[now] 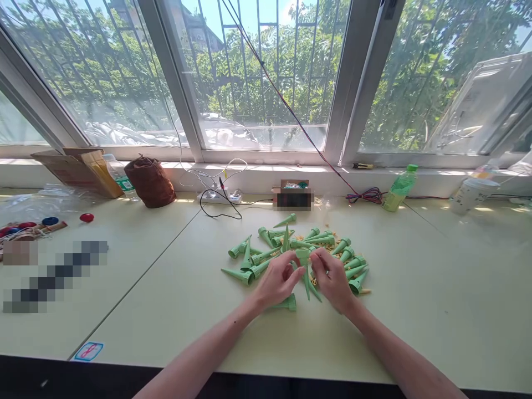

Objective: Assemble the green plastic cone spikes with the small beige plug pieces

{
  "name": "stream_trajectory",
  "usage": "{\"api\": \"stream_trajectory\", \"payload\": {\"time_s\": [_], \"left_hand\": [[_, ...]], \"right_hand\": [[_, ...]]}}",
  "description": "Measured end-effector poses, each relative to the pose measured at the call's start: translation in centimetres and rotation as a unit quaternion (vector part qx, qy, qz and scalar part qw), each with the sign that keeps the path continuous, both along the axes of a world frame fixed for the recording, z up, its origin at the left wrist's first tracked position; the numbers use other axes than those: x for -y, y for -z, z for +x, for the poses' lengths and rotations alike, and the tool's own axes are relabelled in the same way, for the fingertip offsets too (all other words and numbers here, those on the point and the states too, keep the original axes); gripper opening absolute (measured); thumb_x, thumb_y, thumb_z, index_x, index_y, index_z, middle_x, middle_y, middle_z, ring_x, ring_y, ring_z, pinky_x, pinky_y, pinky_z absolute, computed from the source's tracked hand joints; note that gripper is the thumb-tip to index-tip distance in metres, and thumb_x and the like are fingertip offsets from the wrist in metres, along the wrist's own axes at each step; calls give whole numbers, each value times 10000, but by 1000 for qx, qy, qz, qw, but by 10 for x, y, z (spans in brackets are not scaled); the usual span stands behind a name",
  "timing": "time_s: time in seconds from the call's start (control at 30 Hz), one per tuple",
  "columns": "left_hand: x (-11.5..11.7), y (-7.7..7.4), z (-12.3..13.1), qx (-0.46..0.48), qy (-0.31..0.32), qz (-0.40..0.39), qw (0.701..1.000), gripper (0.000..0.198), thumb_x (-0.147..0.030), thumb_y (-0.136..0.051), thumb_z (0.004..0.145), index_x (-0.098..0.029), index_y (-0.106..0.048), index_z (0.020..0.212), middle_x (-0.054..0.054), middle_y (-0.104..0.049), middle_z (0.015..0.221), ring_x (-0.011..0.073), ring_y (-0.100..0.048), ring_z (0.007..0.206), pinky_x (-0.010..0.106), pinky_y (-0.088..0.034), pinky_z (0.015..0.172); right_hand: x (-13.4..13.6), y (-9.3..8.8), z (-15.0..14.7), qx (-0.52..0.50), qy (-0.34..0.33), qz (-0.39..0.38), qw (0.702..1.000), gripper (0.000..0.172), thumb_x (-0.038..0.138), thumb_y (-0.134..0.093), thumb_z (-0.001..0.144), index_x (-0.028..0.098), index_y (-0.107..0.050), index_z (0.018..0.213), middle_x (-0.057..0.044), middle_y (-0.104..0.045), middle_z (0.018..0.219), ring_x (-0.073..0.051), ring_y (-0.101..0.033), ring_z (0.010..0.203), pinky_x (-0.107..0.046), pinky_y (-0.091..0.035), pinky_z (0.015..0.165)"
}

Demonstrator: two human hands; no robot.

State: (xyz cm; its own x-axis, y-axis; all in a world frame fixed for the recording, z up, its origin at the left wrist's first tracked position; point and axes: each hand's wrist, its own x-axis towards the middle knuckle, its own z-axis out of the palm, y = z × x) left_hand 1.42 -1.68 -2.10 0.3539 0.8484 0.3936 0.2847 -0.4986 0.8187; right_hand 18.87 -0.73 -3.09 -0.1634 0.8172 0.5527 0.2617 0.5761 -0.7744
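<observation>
Both my hands meet over a pile of green plastic cone spikes (266,252) spread on the pale table (436,310). Between them stands one green spike (305,265), point down. My left hand (279,280) pinches it from the left and my right hand (330,277) pinches it from the right, fingers curled on its wide top end. Another green spike (287,303) lies under my left wrist. Small yellowish bits (320,221) are scattered among the spikes.
On the sill side stand a green drink bottle (399,188), a brown cloth bag (150,181), a power strip with cables (218,195), a small box (292,195) and a white cup (471,195). A cardboard box (78,169) and coloured caps (50,221) sit at the left.
</observation>
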Motion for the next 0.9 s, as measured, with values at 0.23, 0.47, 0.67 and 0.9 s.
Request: {"api": "stream_trajectory", "payload": {"time_s": [0.23,0.47,0.67,0.9], "left_hand": [[1,1,0,-37,1,68,997,175,-310,-498,968,-170,-571,1043,9,-511,868,65,-401,548,205,-341,514],[-2,2,1,-7,-106,79,991,282,-400,-470,986,-172,-588,1104,40,-560,947,70,-414,558,212,-379,544],[-2,-4,4,72,-45,-67,994,676,-603,-316,981,-131,-638,620,17,-522,532,88,-403,469,224,-323,482],[-4,-1,3,117,6,-192,974,796,-743,-299,908,-103,-708,672,24,-525,510,67,-344,399,223,-261,429]], "right_hand": [[1,0,0,7,0,-9,1000,343,387,-387,1025,213,-444,734,61,-377,566,-98,-343,489,-223,-292,474],[5,-2,-2,-23,96,16,995,288,371,-389,1023,223,-438,781,60,-405,566,-106,-374,481,-234,-308,489],[5,-4,-2,-15,98,48,994,267,344,-395,1021,218,-470,799,58,-417,578,-101,-374,481,-227,-313,484],[7,-7,-4,33,30,72,996,294,346,-409,1018,198,-563,816,28,-518,620,-105,-423,528,-223,-366,517]]}}
